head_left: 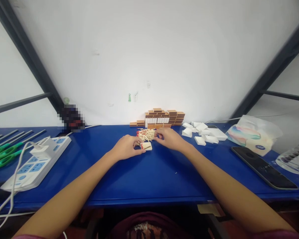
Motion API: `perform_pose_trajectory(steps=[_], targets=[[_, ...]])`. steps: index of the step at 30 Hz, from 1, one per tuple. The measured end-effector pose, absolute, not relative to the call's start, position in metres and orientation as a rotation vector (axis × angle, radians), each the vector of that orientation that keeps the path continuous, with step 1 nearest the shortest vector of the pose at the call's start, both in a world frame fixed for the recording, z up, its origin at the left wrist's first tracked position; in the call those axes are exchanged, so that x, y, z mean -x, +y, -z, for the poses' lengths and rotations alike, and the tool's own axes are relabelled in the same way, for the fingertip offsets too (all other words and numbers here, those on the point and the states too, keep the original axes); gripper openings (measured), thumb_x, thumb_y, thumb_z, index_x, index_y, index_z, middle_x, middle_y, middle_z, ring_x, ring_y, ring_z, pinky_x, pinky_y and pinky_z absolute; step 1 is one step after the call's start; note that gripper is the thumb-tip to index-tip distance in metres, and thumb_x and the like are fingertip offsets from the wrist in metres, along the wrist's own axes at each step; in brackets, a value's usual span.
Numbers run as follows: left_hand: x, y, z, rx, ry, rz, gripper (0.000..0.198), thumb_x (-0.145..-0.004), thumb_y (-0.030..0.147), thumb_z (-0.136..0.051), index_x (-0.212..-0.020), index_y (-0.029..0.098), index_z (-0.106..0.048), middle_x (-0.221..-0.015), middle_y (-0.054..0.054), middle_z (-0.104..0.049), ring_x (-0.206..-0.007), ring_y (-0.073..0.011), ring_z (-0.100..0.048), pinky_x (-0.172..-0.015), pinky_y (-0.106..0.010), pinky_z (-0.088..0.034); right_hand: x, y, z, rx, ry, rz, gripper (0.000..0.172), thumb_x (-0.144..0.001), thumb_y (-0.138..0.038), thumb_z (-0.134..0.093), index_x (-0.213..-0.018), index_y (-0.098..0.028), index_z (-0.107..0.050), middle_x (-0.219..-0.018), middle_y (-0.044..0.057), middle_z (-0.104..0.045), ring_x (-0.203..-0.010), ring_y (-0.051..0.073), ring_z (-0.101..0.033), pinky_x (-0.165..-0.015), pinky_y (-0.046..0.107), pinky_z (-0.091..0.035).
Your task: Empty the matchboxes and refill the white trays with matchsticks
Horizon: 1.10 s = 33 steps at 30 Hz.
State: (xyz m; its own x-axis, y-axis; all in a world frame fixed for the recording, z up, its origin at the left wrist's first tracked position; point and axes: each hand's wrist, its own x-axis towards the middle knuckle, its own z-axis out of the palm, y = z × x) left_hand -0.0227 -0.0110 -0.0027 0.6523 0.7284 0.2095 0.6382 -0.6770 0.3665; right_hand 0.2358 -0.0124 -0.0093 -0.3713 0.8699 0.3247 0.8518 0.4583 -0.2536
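My left hand [128,146] is closed on the left end of a small white matchbox tray [149,148], fingers and thumb at its edges. A few red-headed matches lie in the tray. Just behind it, a loose heap of matches [146,134] with red heads and pale sticks spreads over the blue tabletop. At the heap's right edge is my right hand [167,137], its fingers curled in towards the thumb. Anything held between those fingertips is too small to make out.
Brown matchbox sleeves [164,117] stand stacked against the wall. White empty trays [201,132] lie piled to the right, near a tissue pack [254,136], a phone [262,167] and a plastic bottle [295,159]. A power strip [40,162] and green-handled tools [5,154] are at left.
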Motion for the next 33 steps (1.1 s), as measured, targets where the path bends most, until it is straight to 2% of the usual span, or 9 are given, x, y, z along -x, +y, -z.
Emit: perform_pose_trajectory(steps=[3,8,13,21,25,33], targets=[[0.015,-0.018,0.005,-2.611,1.056,-0.425,0.042,-0.081,0.057,-0.075,-0.103,0.022,-0.078,-0.067,0.001,-0.061,-0.059,-0.0139,-0.053,-0.055,-0.026,-0.029,-0.231,-0.01,0.018,1.372,-2.297,-0.035,0.007,-0.092,-0.025,-0.067,-0.093,-0.018,-0.066,-0.086,0.002,-0.067,-0.075,0.015,-0.058,-0.065,0.024,-0.032],[0.017,-0.015,0.005,-2.62,1.043,-0.399,0.043,-0.084,0.06,-0.071,-0.102,0.021,-0.077,-0.068,0.001,-0.061,-0.059,-0.0143,-0.053,-0.055,-0.026,-0.029,-0.221,-0.006,0.023,1.37,-2.346,0.107,0.017,-0.099,-0.035,-0.065,-0.103,-0.018,-0.064,-0.103,0.006,-0.067,-0.084,0.017,-0.062,-0.066,0.025,-0.034],[0.023,-0.009,0.007,-2.608,1.035,-0.366,0.045,-0.084,0.062,-0.07,-0.103,0.021,-0.077,-0.064,0.002,-0.059,-0.057,-0.014,-0.052,-0.055,-0.027,-0.03,-0.211,-0.004,0.016,1.494,-2.464,0.319,0.022,-0.103,-0.034,-0.059,-0.118,-0.019,-0.064,-0.118,0.01,-0.065,-0.09,0.021,-0.065,-0.065,0.028,-0.036],[0.02,-0.013,0.008,-2.646,1.021,-0.355,0.044,-0.086,0.061,-0.069,-0.103,0.021,-0.075,-0.065,0.002,-0.061,-0.058,-0.0147,-0.055,-0.055,-0.027,-0.031,-0.207,-0.006,0.012,1.575,-2.505,0.507,0.025,-0.106,-0.032,-0.051,-0.119,-0.016,-0.064,-0.122,0.014,-0.062,-0.091,0.022,-0.067,-0.066,0.029,-0.04],[0.02,-0.013,0.008,-2.645,1.017,-0.36,0.044,-0.086,0.061,-0.069,-0.103,0.02,-0.075,-0.066,0.001,-0.062,-0.058,-0.0147,-0.055,-0.055,-0.027,-0.032,-0.207,-0.005,0.015,1.571,-2.485,0.505,0.031,-0.106,-0.039,-0.05,-0.118,-0.015,-0.064,-0.123,0.015,-0.061,-0.093,0.024,-0.067,-0.067,0.03,-0.043],[0.019,-0.013,0.009,-2.667,1.01,-0.359,0.042,-0.087,0.059,-0.069,-0.103,0.02,-0.074,-0.066,0.001,-0.062,-0.058,-0.0157,-0.056,-0.056,-0.027,-0.032,-0.204,-0.003,0.017,1.618,-2.425,0.464,0.034,-0.107,-0.04,-0.048,-0.122,-0.014,-0.064,-0.126,0.018,-0.059,-0.1,0.027,-0.066,-0.072,0.032,-0.047]])
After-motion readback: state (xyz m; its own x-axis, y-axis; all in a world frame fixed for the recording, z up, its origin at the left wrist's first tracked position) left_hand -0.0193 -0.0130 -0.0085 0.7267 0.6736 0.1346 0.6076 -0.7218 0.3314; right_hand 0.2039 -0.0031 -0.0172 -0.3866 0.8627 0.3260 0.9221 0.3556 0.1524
